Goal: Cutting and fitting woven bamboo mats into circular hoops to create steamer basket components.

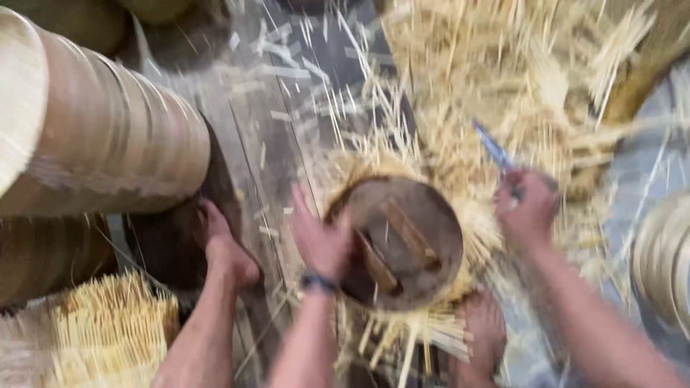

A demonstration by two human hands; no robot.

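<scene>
A round wooden frame [431, 215] with two crossbars inside lies tilted on a heap of pale split bamboo sticks [503, 79]. My left hand [321, 237] grips its left rim; a dark band sits on that wrist. My right hand [527, 212] is to the right of the frame, closed around a tool with a thin blue blade [492, 147] pointing up and left. My bare feet [228, 251] rest on the floor, one left of the frame, the other [483, 327] just below it. The picture is blurred.
A long stack of bent wooden hoops [108, 136] lies at upper left. A bundle of cut yellow sticks [108, 330] sits at lower left. More round hoops [665, 259] stand at the right edge. Slivers litter the grey floor [266, 122].
</scene>
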